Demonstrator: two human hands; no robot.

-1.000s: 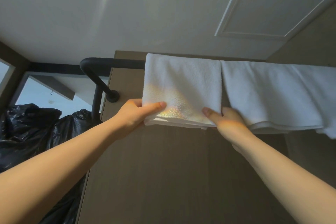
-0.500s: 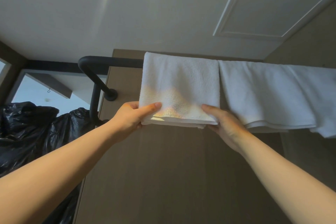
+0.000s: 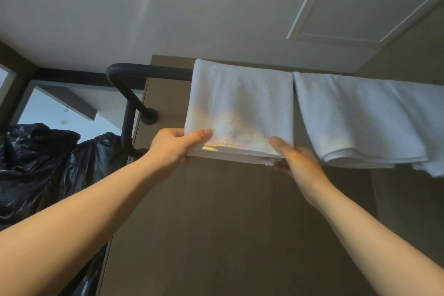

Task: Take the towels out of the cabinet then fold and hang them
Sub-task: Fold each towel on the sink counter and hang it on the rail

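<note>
Head view, nearest first: two bare forearms reaching up and forward, one from each lower corner of the frame. Left hand [image 3: 173,149] pinching the lower left corner of the folded white towel [image 3: 240,103], thumb flat on the front face, fingers curled out of sight behind. Right hand [image 3: 296,163] gripping the lower right corner likewise, thumb on the front, fingers tucked under the layered bottom edge. One hand at each corner, about equally close to the cloth, neither the nearer.

Towel directly above the fingers, draped over the black rail [image 3: 156,71] and hanging down from it, fold line running left to right along the rail, bottom edge roughly level between the two grips. Probably a last straightening; judged from the lie, any tug best straight down and even on both corners, to avoid dragging the cloth off one side.

Just beside on the right, a second towel [image 3: 360,118], white too, only a thin gap between the side edges: no room that way. Leftward, bare rail as far as its bend down to the wall mount: room there.

Behind, a brown panel [image 3: 216,235]; far left, black bags [image 3: 43,158]; above all, pale ceiling [image 3: 144,7] with a framed hatch [image 3: 355,2].
</note>
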